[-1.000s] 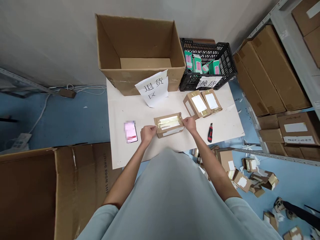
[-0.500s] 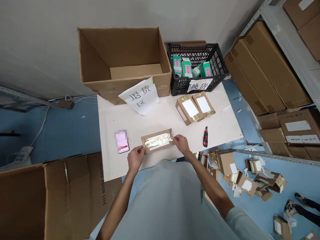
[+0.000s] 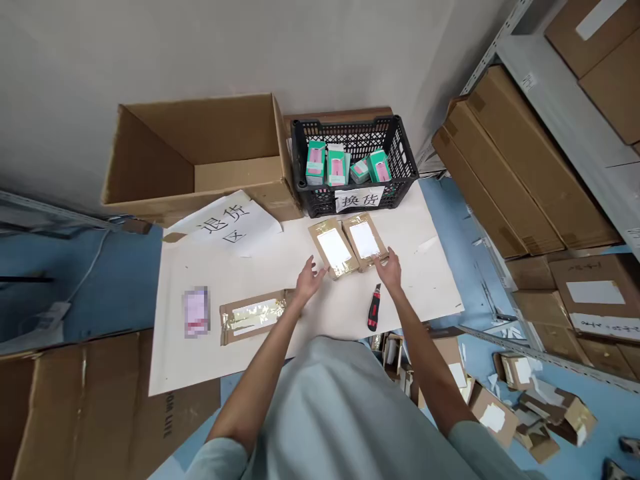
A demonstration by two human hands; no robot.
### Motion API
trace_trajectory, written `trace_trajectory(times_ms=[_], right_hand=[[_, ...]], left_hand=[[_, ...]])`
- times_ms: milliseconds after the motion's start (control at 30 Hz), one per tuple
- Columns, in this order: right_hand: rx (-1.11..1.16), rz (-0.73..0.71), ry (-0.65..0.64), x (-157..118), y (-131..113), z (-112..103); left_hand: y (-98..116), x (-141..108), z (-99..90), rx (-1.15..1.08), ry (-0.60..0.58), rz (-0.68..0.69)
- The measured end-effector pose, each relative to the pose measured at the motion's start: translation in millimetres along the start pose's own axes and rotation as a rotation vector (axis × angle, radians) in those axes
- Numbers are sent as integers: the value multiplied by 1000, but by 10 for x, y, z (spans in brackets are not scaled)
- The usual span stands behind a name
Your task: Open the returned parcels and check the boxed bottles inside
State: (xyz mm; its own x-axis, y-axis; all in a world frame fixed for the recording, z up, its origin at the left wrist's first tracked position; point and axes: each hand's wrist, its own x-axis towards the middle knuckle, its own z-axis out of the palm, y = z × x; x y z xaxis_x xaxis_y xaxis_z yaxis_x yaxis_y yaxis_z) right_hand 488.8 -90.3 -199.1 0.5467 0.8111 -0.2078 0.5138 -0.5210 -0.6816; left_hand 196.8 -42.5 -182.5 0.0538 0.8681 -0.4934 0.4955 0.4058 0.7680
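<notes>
Two small cardboard boxes with white labels lie side by side, the left box [image 3: 334,249] and the right box [image 3: 365,240]. My left hand [image 3: 310,280] is open with spread fingers, at the near left corner of the left box. At the near right corner of the right box is my right hand [image 3: 389,270], fingers apart; I cannot tell whether it touches the cardboard. A longer taped parcel [image 3: 255,315] rests to the left, partly behind my left forearm. A red and black utility knife [image 3: 374,308] lies near my right forearm.
Behind stand a large open carton [image 3: 200,200] with a paper sign [image 3: 225,223] and a black crate [image 3: 400,193] holding several green boxes [image 3: 337,165]. A blurred phone [image 3: 197,312] lies at left. Shelving [image 3: 565,87] with cartons rises at right; discarded boxes [image 3: 493,410] litter the floor.
Both hands have let go of the long parcel and reached up and right to the two labelled boxes. The view has shifted, so the table appears further left.
</notes>
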Motion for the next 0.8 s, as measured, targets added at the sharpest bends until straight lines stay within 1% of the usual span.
trace_trajectory(times_ms=[33, 100, 167, 233, 333, 400, 467, 533, 567, 633, 667, 733, 800], right_hand=[[8, -1, -31, 31, 19, 24], [24, -15, -52, 23, 63, 61], [34, -19, -37, -46, 134, 67], [34, -5, -2, -129, 230, 45], [53, 32, 54, -161, 373, -2], [76, 51, 92, -67, 426, -29], [82, 51, 126, 103, 430, -62], [82, 39, 138, 270, 409, -102], [90, 40, 137, 320, 402, -122], [119, 62, 135, 299, 423, -143], [128, 83, 133, 219, 457, -136], [105, 136, 97, -66, 572, -79], [14, 186, 8, -452, 724, 31]], left_hand=[[45, 71, 102, -21, -24, -60], [68, 128, 237, -75, -60, -112], [46, 110, 305, -107, -86, -111], [43, 82, 343, -93, -119, -107], [164, 129, 412, 19, -168, -85], [326, 223, 487, 102, -181, -56], [503, 324, 579, 162, -172, -25], [636, 383, 662, 165, -144, -2], [668, 383, 691, 132, -135, 7], [643, 305, 697, 30, -132, 34], [584, 225, 666, -17, -129, 56], [388, -15, 530, -62, -98, 113], [121, -337, 299, -53, -30, 165]])
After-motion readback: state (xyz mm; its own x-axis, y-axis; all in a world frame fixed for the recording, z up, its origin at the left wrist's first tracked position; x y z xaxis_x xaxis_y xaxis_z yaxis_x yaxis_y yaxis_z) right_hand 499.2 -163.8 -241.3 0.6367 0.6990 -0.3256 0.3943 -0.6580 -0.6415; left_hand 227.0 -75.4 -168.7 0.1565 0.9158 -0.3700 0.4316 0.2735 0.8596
